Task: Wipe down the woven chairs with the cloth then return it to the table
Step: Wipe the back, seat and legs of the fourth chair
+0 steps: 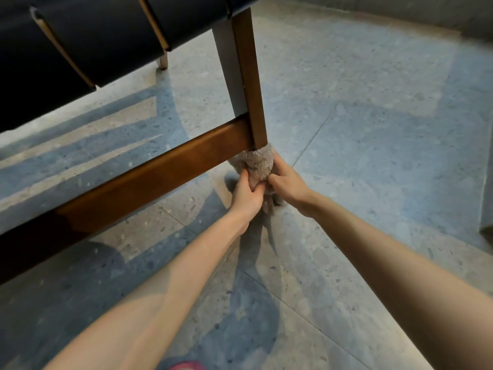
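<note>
Hands meet low at the foot of the brown wooden chair leg (249, 84), left hand (246, 192) and right hand (286, 184) both pinching the fuzzy beige cloth (260, 164) wrapped around it, beside the crossbar (149, 172), with bare speckled grey floor (373, 129) rightward.

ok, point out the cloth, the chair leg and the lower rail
cloth (260, 164), head view, bunched part wrapped round the leg's foot
chair leg (246, 76), head view, midway up its brown face
lower rail (160, 170), head view, middle of its side face
</note>
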### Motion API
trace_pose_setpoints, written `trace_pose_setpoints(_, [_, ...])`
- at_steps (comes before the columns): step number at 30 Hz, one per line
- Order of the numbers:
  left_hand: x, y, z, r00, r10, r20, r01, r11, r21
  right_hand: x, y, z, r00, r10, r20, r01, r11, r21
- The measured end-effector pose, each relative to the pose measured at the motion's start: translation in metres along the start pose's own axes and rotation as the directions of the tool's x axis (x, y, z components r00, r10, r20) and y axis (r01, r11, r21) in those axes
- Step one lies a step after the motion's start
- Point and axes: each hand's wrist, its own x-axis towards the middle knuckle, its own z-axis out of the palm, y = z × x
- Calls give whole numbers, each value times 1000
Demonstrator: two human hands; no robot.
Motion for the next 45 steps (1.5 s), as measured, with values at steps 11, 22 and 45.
trace_pose_setpoints(11, [-47,0,8,981,191,-45,-193,979,-70,-58,10,-22,959,-82,-271,103,993,65])
trace_pose_setpoints(22, [-29,24,42,972,105,208,-131,985,115,-76,19,-70,940,42,-340,-73,994,-81])
trace_pose_setpoints(45, [-205,478,-96,920,54,388,-135,974,184,-230,-458,-225,893,374,-252,-339,925,172])
